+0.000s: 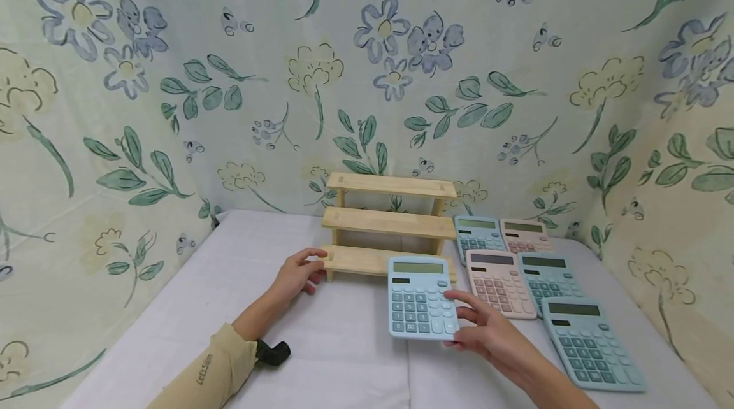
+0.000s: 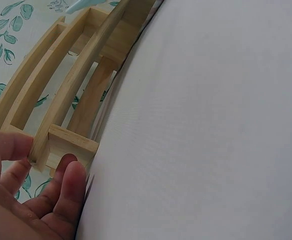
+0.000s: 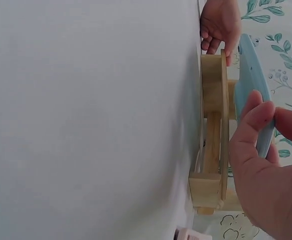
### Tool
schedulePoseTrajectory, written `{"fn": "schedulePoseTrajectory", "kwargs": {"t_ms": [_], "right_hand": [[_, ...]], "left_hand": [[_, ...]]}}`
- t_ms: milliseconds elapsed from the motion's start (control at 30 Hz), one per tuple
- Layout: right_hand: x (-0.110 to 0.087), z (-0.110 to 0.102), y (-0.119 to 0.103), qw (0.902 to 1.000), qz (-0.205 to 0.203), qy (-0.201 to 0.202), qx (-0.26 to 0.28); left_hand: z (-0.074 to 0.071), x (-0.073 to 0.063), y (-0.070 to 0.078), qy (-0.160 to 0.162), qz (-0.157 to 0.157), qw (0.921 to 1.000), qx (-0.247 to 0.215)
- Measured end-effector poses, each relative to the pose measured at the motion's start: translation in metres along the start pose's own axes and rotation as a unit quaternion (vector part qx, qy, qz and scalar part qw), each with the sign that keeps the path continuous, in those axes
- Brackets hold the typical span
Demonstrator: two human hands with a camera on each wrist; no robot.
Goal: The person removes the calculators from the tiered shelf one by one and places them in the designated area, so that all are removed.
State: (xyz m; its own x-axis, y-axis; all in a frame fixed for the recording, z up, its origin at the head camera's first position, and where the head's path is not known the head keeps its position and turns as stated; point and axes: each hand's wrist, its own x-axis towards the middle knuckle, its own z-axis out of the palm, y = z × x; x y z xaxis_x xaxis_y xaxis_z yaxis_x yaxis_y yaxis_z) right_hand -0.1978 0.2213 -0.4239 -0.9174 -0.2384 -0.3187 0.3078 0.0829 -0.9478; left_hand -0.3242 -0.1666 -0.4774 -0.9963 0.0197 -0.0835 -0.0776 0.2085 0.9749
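Note:
A light-blue calculator (image 1: 421,301) is in my right hand (image 1: 493,339), pinched at its right edge between thumb and fingers. Its keys and display face me, and it overlaps the front of the lowest step in the head view. From the right wrist, the calculator (image 3: 253,75) appears edge-on, raised off the tabletop beside the wooden stand (image 3: 213,145). My left hand (image 1: 295,278) grips the left end of the three-step wooden stand (image 1: 390,223) at its lowest board. Up close, the fingers (image 2: 68,185) curl around that board's corner near the short leg.
To the right of the stand lie several more calculators, among them a pink one (image 1: 501,285) and a blue one (image 1: 593,345) nearest me. A white cloth (image 1: 344,364) covers the table. Flowered fabric (image 1: 378,116) hangs behind and at the sides.

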Motion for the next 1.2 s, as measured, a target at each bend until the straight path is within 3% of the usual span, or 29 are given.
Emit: {"fn": "schedulePoseTrajectory", "kwargs": {"t_ms": [467,1200], "right_hand": [[-0.024,-0.034,0.013,0.9984,0.045,0.029,-0.016],[-0.044,-0.083,0.034,0.995,0.068,0.043,-0.06]], "left_hand": [[-0.001,0.002,0.0,-0.002,-0.001,1.0,0.001],[0.0,0.001,0.0,0.001,-0.002,1.0,0.003]]}}
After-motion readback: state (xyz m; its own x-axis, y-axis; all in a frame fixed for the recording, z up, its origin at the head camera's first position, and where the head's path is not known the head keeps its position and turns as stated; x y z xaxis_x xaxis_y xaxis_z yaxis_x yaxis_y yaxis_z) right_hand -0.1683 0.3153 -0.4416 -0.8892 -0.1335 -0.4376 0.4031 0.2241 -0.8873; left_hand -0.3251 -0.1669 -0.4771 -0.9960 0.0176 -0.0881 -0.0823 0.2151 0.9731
